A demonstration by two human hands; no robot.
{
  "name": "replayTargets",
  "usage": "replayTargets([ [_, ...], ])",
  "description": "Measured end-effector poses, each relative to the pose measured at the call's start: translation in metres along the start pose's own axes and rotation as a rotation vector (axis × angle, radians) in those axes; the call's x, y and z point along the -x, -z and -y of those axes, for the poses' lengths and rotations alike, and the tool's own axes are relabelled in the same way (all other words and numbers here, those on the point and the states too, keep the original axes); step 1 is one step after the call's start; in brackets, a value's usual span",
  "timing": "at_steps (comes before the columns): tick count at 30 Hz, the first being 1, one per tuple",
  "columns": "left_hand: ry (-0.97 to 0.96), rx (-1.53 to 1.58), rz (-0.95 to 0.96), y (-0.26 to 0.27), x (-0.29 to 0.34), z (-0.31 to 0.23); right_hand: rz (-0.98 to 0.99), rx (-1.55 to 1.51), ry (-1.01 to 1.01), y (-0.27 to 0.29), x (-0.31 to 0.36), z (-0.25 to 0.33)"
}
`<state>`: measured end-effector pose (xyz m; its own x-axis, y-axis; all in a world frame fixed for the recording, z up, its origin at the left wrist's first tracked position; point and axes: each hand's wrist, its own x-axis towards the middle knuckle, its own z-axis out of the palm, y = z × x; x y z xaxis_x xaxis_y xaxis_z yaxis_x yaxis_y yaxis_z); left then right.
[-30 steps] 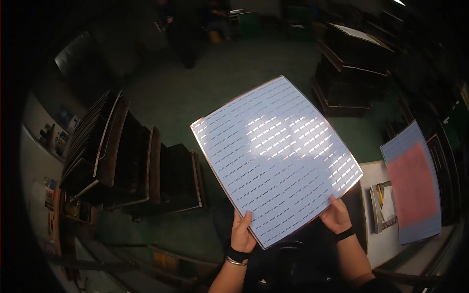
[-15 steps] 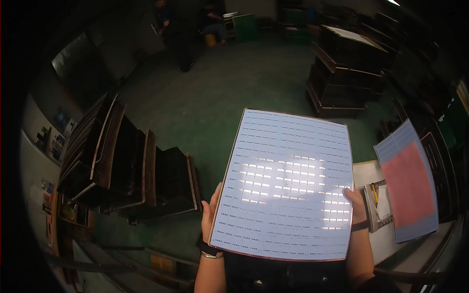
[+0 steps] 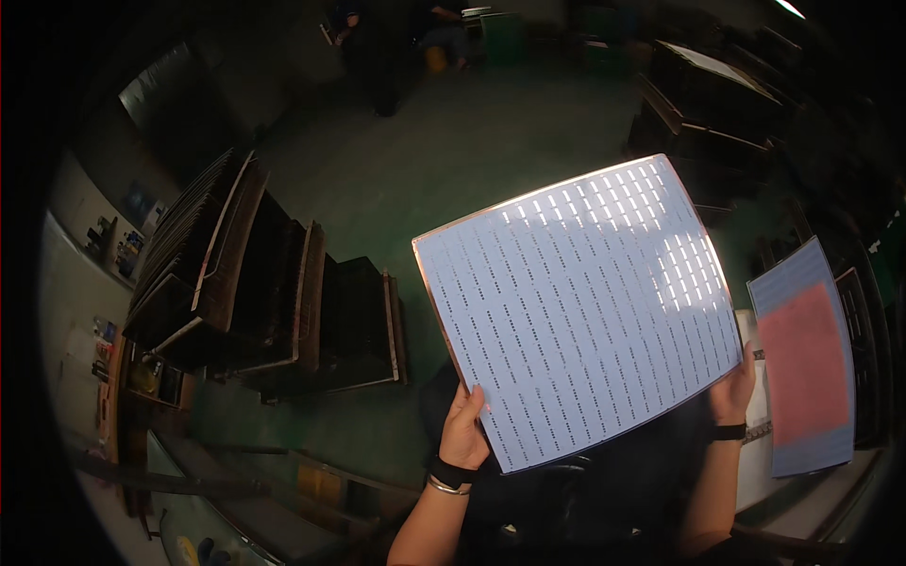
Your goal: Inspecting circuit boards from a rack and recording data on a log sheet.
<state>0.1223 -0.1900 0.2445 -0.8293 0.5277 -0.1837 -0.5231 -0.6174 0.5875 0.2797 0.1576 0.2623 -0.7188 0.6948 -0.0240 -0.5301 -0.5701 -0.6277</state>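
A large pale-blue panel (image 3: 576,321) with rows of small dark marks and copper-coloured edges is held up in front of me, tilted. Bright light glints from the marks near its upper right. My left hand (image 3: 463,429) grips the lower left edge, thumb on the front face and the other fingers hidden behind. At the lower right corner, my right hand (image 3: 733,387) holds the edge, its fingers partly behind the panel. Just right of that hand stands a blue board (image 3: 812,269) with a large pink-red area (image 3: 804,368).
Dark racks of upright panels (image 3: 226,255) stand on the left. Dark stacked boxes (image 3: 703,104) are at the far right. Two people, one standing (image 3: 368,57) and one seated (image 3: 445,38), are at the back. A white surface (image 3: 755,472) lies beside my right forearm.
The panel has turned about a quarter turn, so its rows of marks now run steeply instead of across. My left hand's thumb has come onto its face; my right thumb has left it.
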Motion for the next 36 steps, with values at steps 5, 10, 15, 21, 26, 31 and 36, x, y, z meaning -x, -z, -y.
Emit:
replayTargets([
  [5, 0.037, -0.107, 0.010, 0.009, -0.003, -0.015, 0.123, 0.441, -0.026, 0.006, -0.002, 0.039],
  [10, 0.077, -0.147, -0.071, 0.014, -0.005, -0.020, 0.187, 0.837, -0.023, -0.006, -0.005, 0.032],
  [15, 0.081, -0.232, -0.068, 0.021, -0.001, -0.020, 0.140, 0.840, -0.008, -0.017, -0.002, 0.016],
  [21, 0.003, -0.247, -0.083, 0.020, 0.000, -0.026, 0.174, 0.755, -0.124, 0.016, -0.008, 0.033],
  [26, -0.120, -0.315, -0.041, 0.024, -0.004, -0.034, 0.134, 0.786, -0.012, -0.002, -0.016, 0.023],
  [31, -0.366, -0.565, -0.003, 0.011, -0.008, -0.042, 0.099, 0.534, 0.179, 0.002, -0.025, 0.021],
  [36, -0.501, -0.817, 0.100, 0.011, -0.019, -0.043, 0.371, 0.219, 0.225, 0.043, -0.045, -0.014],
])
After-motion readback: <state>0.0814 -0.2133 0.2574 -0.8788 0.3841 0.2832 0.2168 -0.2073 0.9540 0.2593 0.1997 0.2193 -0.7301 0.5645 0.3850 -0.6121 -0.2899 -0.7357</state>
